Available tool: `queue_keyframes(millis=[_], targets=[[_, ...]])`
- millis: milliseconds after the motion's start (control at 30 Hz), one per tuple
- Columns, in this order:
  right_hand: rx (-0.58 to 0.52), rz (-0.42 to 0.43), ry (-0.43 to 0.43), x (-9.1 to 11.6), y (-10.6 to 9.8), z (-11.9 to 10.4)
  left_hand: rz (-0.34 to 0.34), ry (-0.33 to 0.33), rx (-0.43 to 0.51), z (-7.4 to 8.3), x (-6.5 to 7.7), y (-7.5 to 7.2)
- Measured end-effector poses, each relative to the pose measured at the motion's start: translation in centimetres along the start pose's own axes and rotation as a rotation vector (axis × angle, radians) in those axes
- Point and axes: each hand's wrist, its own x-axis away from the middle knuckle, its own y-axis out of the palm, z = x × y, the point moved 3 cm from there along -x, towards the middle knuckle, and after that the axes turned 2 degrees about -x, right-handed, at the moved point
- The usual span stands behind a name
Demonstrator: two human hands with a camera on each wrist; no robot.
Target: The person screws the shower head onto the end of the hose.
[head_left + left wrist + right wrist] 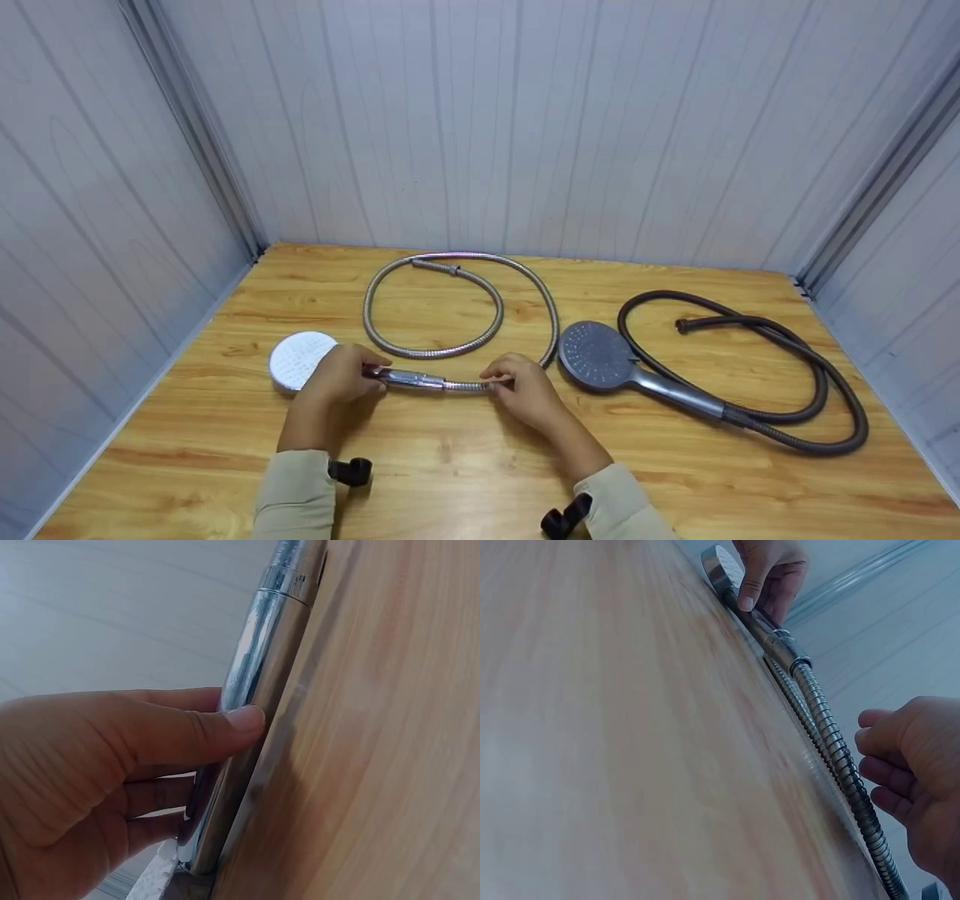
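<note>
A chrome hand shower with a white round face (296,357) lies on the left of the wooden table. My left hand (341,375) grips its handle (259,645) between thumb and fingers, close over the table. From the handle's end, a silver metal hose (461,386) runs right and loops back behind my hands. My right hand (525,394) is beside this hose, just right of the joint. In the right wrist view its loosely curled fingers (885,772) stand a little apart from the hose.
A grey hand shower (598,355) lies to the right, its dark hose (840,390) coiled behind and beside it. The silver hose's free end (435,266) rests inside its loop. Pale panel walls (480,135) enclose the table at the back and sides.
</note>
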Motion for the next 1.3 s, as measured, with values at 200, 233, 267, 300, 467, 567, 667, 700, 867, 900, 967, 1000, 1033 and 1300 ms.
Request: queue_keyframes(millis=[200, 233, 267, 300, 467, 567, 667, 700, 867, 900, 967, 1000, 1033, 1300], targets=[[-0.031, 0.010, 0.012, 0.0, -0.2, -0.3, 0.040, -0.010, 0.000, 0.3, 0.2, -0.3], [-0.034, 0.015, 0.011, 0.0, -0.3, -0.3, 0.040, -0.021, 0.012, 0.4, 0.2, -0.4], [-0.036, 0.021, 0.010, 0.1, -0.4, -0.3, 0.040, -0.026, 0.019, 0.5, 0.2, -0.4], [-0.036, 0.028, 0.006, 0.1, -0.4, -0.3, 0.038, -0.036, 0.028, 0.6, 0.2, -0.5], [-0.016, 0.059, -0.014, 0.1, -0.8, -0.3, 0.039, -0.059, 0.035, 1.1, 0.2, -0.7], [-0.002, 0.079, -0.025, 0.1, -1.1, -0.4, 0.068, -0.026, 0.022, 1.5, 0.2, -0.8], [0.000, 0.105, -0.041, 0.0, -1.5, -0.6, 0.112, 0.025, 0.012, 1.9, 0.1, -0.8], [-0.001, 0.115, -0.044, 0.0, -1.7, -0.7, 0.127, 0.042, 0.011, 2.0, 0.1, -0.8], [-0.003, 0.146, -0.056, -0.1, -2.3, -0.7, 0.189, 0.087, -0.011, 2.9, -0.1, -0.7], [-0.004, 0.150, -0.056, -0.1, -2.4, -0.7, 0.197, 0.092, -0.011, 3.1, 0.0, -0.7], [-0.005, 0.153, -0.059, -0.1, -2.6, -0.7, 0.213, 0.113, -0.013, 3.3, 0.0, -0.5], [-0.004, 0.154, -0.059, -0.2, -2.6, -0.7, 0.222, 0.124, -0.011, 3.5, 0.0, -0.4], [-0.005, 0.156, -0.060, -0.2, -2.7, -0.7, 0.232, 0.138, -0.011, 3.6, 0.0, -0.3], [0.008, 0.157, -0.080, -0.2, -3.2, -1.0, 0.315, 0.204, -0.024, 4.8, -0.2, 0.2]])
